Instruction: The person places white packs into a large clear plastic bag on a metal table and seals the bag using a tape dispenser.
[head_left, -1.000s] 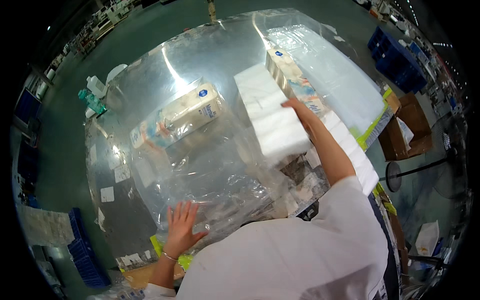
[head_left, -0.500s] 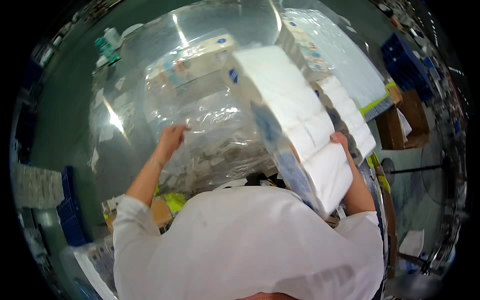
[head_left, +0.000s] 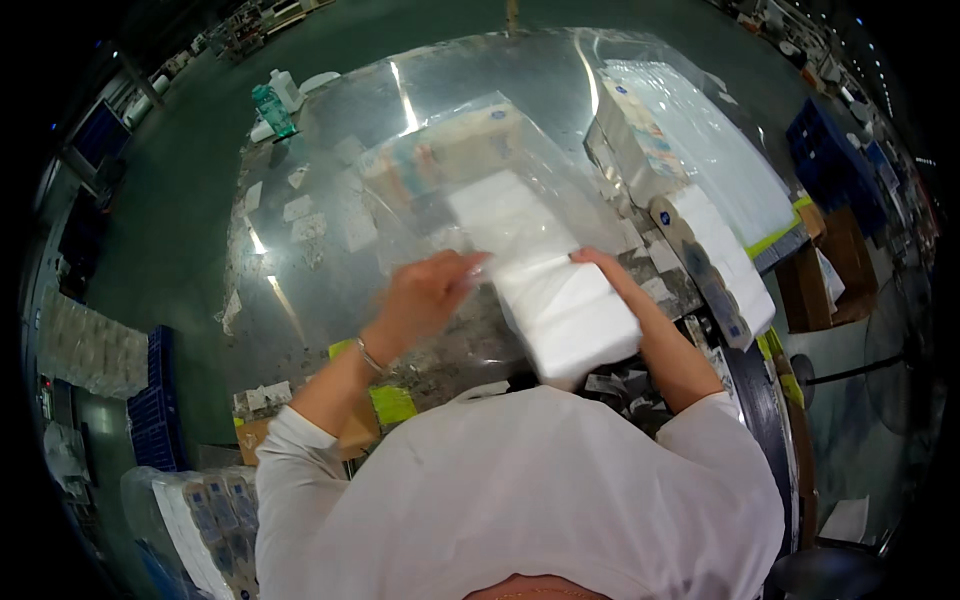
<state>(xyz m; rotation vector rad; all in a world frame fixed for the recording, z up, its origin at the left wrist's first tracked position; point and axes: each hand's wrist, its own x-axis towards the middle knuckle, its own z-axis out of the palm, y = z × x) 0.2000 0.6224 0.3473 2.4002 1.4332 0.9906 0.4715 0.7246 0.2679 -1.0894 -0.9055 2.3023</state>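
A long white pack of what look like paper rolls (head_left: 575,315) lies slanted in front of me, its near end by my body. Its far end is under clear film, part of a large clear plastic bag (head_left: 570,185). My right hand (head_left: 600,268) grips the right side of the pack. Beside its left edge, my left hand (head_left: 430,290) is closed with the fingertips pinched on the bag's film; motion blurs them slightly. Farther off, a printed beige pack (head_left: 450,150) lies under the same clear film.
Another white roll pack (head_left: 715,270) lies to the right, with a printed pack (head_left: 640,145) behind it and a stack of clear bags (head_left: 700,150) alongside. A green bottle (head_left: 272,110) stands at the far left edge of the table. An open cardboard box (head_left: 830,280) sits at right.
The white pack has swung down and left from my right side onto the table, its far end now under film. My left hand has moved right and closed on the film.
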